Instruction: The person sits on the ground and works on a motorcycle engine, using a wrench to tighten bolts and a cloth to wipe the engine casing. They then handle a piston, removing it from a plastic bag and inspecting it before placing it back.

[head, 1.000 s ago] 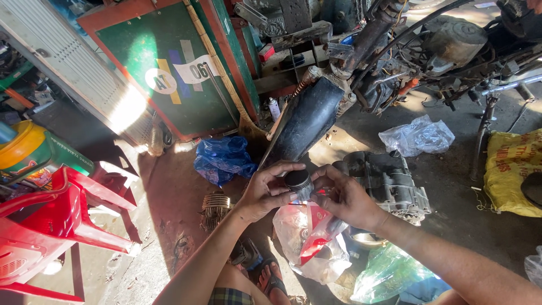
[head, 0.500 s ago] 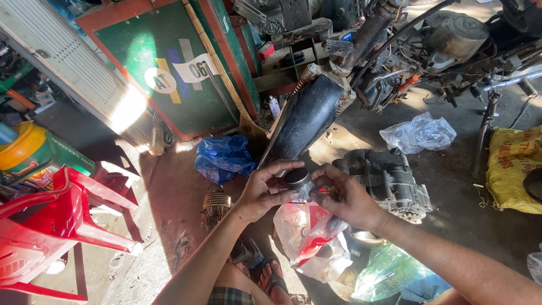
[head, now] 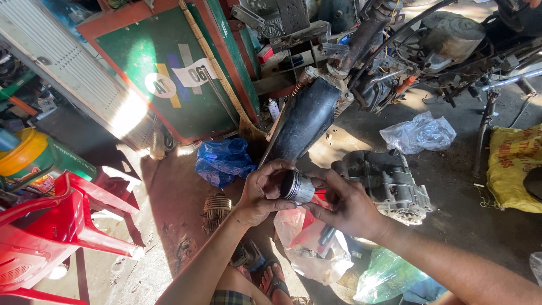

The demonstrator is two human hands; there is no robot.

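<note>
Both hands raise a metal piston (head: 297,187) for inspection: left hand (head: 262,192) fingers clamped round it, right hand (head: 347,204) fingers pinching its end.

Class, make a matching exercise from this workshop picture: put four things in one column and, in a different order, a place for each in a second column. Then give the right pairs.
1. small silver metal piston
2. red plastic chair
3. crumpled blue plastic bag
4. yellow woven sack

A. right edge of the floor
B. between left hand and right hand
C. lower left corner
D. floor below the green board

Pairs: 1-B, 2-C, 3-D, 4-A
</note>
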